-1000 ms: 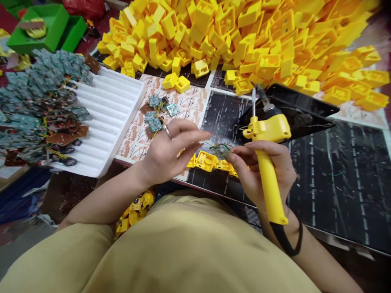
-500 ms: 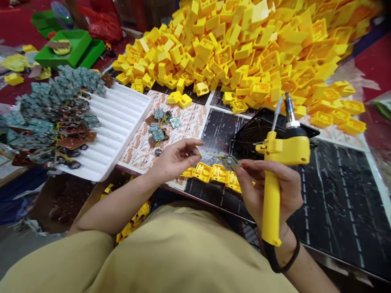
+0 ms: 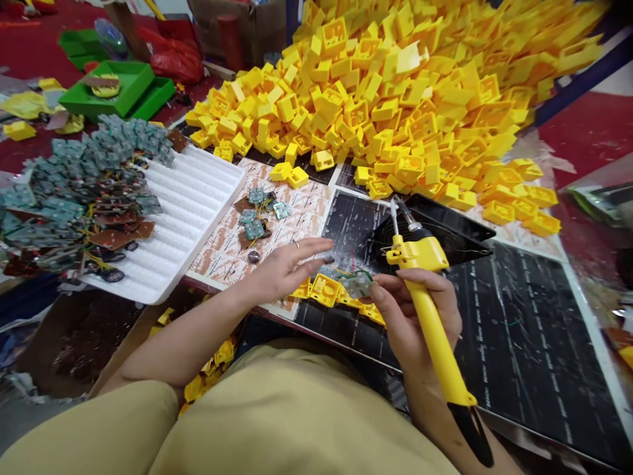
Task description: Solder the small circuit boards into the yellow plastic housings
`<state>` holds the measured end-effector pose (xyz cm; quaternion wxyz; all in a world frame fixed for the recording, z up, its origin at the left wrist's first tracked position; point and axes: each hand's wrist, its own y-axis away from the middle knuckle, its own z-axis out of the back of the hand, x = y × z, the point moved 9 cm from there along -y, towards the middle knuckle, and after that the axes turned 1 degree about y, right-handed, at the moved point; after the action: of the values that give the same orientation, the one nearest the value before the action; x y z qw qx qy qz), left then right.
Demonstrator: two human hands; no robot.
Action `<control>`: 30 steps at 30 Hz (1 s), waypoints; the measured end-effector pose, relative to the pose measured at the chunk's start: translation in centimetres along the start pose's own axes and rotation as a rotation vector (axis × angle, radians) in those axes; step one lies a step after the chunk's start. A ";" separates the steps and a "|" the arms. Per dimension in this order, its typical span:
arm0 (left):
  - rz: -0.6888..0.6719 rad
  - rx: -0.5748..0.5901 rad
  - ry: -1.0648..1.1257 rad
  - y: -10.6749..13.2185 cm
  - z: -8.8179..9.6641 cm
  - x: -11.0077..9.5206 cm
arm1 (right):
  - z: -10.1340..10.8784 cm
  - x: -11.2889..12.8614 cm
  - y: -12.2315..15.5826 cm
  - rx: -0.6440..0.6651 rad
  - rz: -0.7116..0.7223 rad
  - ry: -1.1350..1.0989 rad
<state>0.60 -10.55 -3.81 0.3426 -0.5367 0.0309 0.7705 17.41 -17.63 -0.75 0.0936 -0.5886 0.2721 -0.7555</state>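
My right hand is closed round the handle of a yellow soldering gun, its metal tip pointing away from me. Between the thumb and fingertips of that same hand is a small green circuit board with thin wires. My left hand reaches in from the left, fingers stretched out and the thumb apart from them, close to the board's wires. Below the board lies a row of open yellow plastic casings along the table edge, partly hidden by the board and my right hand.
A large heap of yellow casings covers the back. Left is a white ridged tray piled with circuit boards. Several wired boards lie on the patterned sheet. A black fan sits behind the soldering gun. Green trays stand far left.
My left fingers have spread from a pinch at the wires. The board and soldering gun have shifted left and lower in view, the gun tilting leftward. The camera has turned slightly.
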 end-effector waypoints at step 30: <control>0.085 0.309 -0.640 1.0 -2.3 1.0 | -1.4 -0.8 1.6 0.300 0.323 0.420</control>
<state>1.75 -11.76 -5.96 0.3795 -0.2084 0.0606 0.8994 16.08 -18.19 -2.50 0.2398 -0.3482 0.2610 -0.8678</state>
